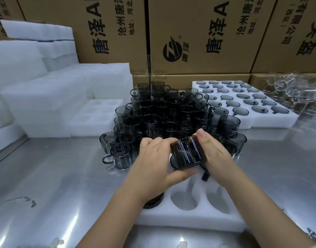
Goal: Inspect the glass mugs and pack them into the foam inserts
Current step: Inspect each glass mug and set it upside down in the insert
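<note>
While you hold a smoked glass mug point(186, 153) on its side between both hands, you are at the inspecting step, not yet the packing one. Your left hand point(153, 165) curls round its near end with the thumb underneath. Your right hand point(215, 156) grips the other side, thumb laid over the top, its fingers hidden behind the glass.

The mug hangs just above the foam insert point(189, 221), which lies on the steel table point(55, 185) right in front of you. Two near pockets show empty, and a packed mug point(152, 203) sits dark in the pocket under your left wrist. Your hands cover most of the pockets beyond.

By my reading, the next move calls for finishing the turn-over check and lining the handle up with a pocket's notch. Then seat the mug gently, clear of its glass neighbours.

Past your hands stands the crowd of unpacked mugs point(164, 119), rims up and touching one another. A filled foam tray point(261, 122) lies to their right, and stacks of blank foam point(46, 97) to their left. Clear glassware point(296, 92) is heaped at the far right, blurred.

Behind everything, cardboard cartons point(198, 33) carry sideways black print: 唐泽, 沧州唐泽 and 地址:河北, beside a round logo. The rest is cut off.
</note>
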